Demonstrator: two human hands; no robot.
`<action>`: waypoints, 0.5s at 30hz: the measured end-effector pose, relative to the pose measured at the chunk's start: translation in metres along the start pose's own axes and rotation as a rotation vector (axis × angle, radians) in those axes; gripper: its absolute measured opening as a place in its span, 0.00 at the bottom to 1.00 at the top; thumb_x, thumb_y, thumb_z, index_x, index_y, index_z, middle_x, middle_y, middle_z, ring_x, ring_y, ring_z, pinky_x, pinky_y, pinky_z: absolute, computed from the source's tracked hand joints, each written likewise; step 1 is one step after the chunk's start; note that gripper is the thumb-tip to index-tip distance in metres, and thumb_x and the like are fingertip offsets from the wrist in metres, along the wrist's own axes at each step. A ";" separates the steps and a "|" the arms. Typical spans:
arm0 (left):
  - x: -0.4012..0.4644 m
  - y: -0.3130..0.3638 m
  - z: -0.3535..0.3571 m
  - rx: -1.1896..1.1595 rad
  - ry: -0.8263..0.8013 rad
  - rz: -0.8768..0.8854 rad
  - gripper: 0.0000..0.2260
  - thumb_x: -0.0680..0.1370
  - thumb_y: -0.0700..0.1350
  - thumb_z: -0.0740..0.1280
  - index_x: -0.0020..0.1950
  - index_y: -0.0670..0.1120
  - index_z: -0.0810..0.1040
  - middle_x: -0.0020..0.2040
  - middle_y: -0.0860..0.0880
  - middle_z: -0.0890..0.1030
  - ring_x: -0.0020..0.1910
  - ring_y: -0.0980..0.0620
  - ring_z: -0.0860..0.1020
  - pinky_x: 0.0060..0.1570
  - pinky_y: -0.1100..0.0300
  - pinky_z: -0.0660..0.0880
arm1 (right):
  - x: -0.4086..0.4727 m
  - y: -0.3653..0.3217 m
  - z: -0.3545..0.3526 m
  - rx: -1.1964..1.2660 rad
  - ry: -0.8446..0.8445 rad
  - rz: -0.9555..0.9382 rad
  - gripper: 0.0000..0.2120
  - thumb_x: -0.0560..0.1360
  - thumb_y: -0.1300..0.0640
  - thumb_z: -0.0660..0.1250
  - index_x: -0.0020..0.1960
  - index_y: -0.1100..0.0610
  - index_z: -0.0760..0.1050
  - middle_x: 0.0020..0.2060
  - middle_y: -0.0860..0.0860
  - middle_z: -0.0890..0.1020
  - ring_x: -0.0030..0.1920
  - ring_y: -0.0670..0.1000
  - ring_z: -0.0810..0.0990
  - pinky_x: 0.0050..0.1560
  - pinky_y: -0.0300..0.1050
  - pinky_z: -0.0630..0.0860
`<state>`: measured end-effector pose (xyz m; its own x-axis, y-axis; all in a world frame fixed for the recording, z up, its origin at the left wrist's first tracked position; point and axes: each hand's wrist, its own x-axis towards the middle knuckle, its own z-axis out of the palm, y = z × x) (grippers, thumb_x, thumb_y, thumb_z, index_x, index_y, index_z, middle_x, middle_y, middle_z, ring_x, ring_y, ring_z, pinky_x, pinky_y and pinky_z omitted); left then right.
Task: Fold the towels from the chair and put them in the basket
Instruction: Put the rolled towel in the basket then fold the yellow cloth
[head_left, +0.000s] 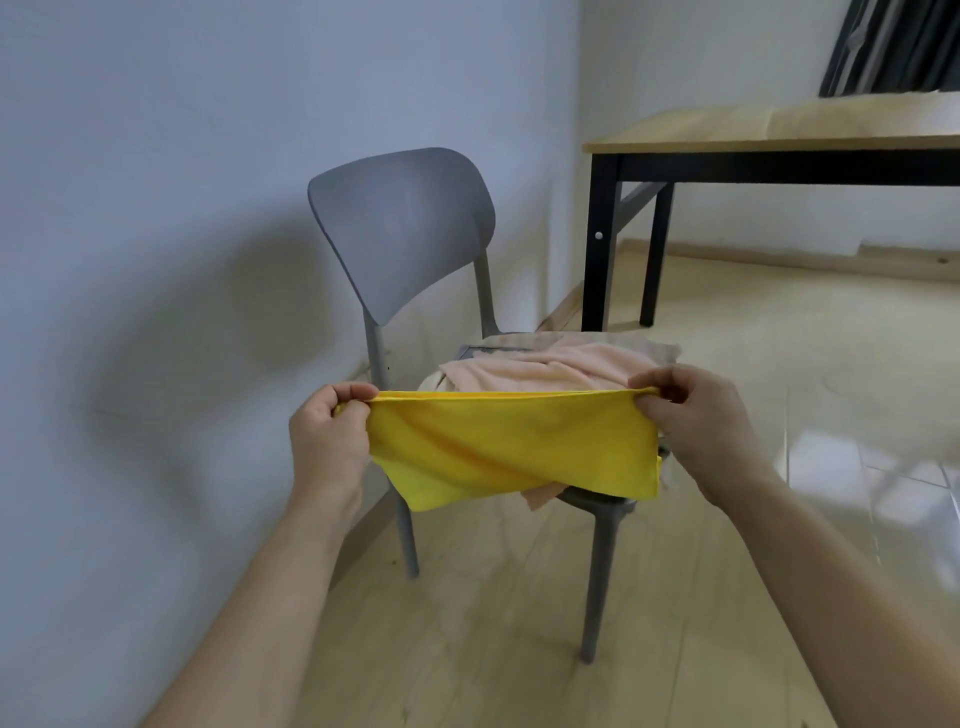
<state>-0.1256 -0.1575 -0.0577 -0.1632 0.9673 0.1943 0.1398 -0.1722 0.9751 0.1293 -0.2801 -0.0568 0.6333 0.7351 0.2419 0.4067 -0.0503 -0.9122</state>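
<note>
Above the near edge of the grey chair (400, 228), a yellow towel (514, 447) is held stretched between two hands, apparently already doubled over once, with two layers showing along its top edge. The left hand (332, 431) is closed in a pinch on the left top corner, and the right hand (696, 421) is closed in a pinch on the right top corner, so that the cloth hangs flat in front of the seat. On the seat behind it, a heap of peach towels (550, 371) lies crumpled, with one flap drooping over the near edge below the yellow hem. No basket is seen in this view, so its place cannot be told. A wooden surface (779, 130) on black legs stands at the far right and carries none of the towels.

The fold is judged to be partly done, with most of the task left. Several slips are possible from here. If the layers at either corner are not pinched together, one may drop and the fold would open. A diagonal crease crosses the cloth, so the next fold could come out skewed unless the corners are matched first. The hanging hem is close to the drooping peach flap, which could be dragged to the floor if snagged.
</note>
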 end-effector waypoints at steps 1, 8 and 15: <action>0.001 0.001 0.000 0.003 -0.001 0.027 0.15 0.75 0.33 0.59 0.37 0.50 0.77 0.38 0.52 0.74 0.39 0.55 0.70 0.35 0.59 0.70 | 0.001 0.000 -0.001 -0.112 0.024 -0.082 0.11 0.74 0.68 0.65 0.47 0.55 0.80 0.42 0.49 0.78 0.48 0.51 0.75 0.48 0.42 0.70; -0.009 0.015 -0.003 0.298 0.058 0.667 0.10 0.75 0.31 0.61 0.45 0.44 0.79 0.41 0.51 0.77 0.39 0.56 0.73 0.40 0.62 0.69 | 0.016 0.003 -0.006 -0.638 0.166 -0.416 0.14 0.74 0.71 0.61 0.56 0.64 0.80 0.46 0.61 0.75 0.50 0.63 0.74 0.56 0.55 0.68; -0.008 0.019 0.005 0.631 0.015 0.649 0.09 0.78 0.34 0.60 0.52 0.41 0.78 0.49 0.45 0.75 0.44 0.46 0.73 0.41 0.58 0.65 | 0.008 -0.027 -0.013 -0.280 0.485 -0.472 0.10 0.75 0.63 0.60 0.51 0.59 0.79 0.48 0.55 0.75 0.51 0.51 0.71 0.56 0.45 0.69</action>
<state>-0.1168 -0.1672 -0.0412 0.1224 0.7121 0.6913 0.7179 -0.5445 0.4338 0.1316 -0.2820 -0.0260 0.5425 0.3429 0.7668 0.8205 -0.0209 -0.5712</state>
